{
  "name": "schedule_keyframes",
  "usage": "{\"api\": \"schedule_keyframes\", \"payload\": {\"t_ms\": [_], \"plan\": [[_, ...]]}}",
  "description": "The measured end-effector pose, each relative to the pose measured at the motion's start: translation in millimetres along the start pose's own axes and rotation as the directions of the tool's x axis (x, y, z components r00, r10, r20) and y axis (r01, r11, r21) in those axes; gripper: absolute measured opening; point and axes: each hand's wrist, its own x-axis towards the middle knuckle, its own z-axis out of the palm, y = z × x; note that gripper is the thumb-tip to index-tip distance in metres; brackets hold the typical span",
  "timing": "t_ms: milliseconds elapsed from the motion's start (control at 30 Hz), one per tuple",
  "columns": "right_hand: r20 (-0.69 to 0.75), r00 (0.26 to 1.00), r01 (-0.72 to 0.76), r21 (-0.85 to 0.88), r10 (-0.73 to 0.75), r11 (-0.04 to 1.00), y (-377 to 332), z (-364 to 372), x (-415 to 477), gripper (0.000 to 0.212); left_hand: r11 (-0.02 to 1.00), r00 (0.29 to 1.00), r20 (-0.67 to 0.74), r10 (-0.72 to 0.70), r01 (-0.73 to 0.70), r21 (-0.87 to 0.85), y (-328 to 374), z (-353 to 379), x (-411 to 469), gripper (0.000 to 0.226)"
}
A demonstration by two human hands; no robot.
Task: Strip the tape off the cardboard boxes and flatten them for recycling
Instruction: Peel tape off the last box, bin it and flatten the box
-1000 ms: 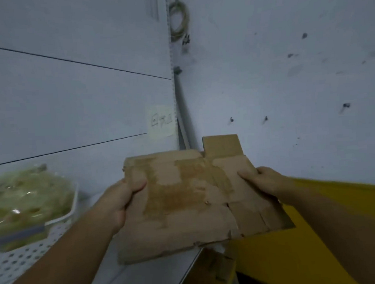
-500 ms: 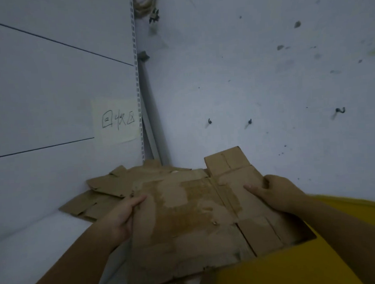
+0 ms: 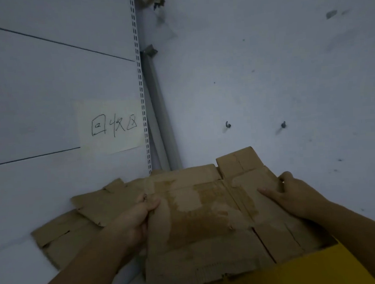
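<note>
I hold a flattened brown cardboard box (image 3: 209,224) level in front of me, its surface patchy where the top layer has been torn away. My left hand (image 3: 134,219) grips its left edge with the thumb on top. My right hand (image 3: 295,194) grips the right edge, thumb lying across the upper face. Beneath and to the left, a pile of other flattened cardboard (image 3: 77,221) lies on a white shelf (image 3: 12,269) in the corner.
A paper note with handwritten characters (image 3: 111,126) is stuck on the white panel wall above the pile. A slotted shelf upright (image 3: 142,100) and a leaning grey bar (image 3: 161,126) stand in the corner. A yellow surface (image 3: 310,270) shows at the lower right.
The view has swung to the right and closer to the corner; the tray of wrapped goods has left view. The held cardboard has moved over the pile of flattened pieces.
</note>
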Motion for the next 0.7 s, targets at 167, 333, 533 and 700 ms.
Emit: {"api": "schedule_keyframes", "payload": {"t_ms": [167,333,533,700], "plan": [[0.092,0.992,0.072,0.158,-0.087,0.985,11,29,73,0.064,0.995,0.989,-0.128,0.071,-0.079,-0.057,6,19,17,0.03],[0.226,0.944,0.144,0.375,-0.241,0.916,-31,80,124,0.07,0.991,0.932,-0.338,0.135,-0.128,0.043,23,-10,13,0.029],[0.171,0.842,0.405,0.426,-0.512,0.809,-129,153,158,0.059,0.957,0.779,-0.566,0.269,-0.153,0.245,50,-92,10,0.044],[0.235,0.787,0.501,0.298,-0.571,0.813,-191,197,178,0.056,0.901,0.577,-0.723,0.38,-0.054,0.431,52,-132,21,0.071]]}}
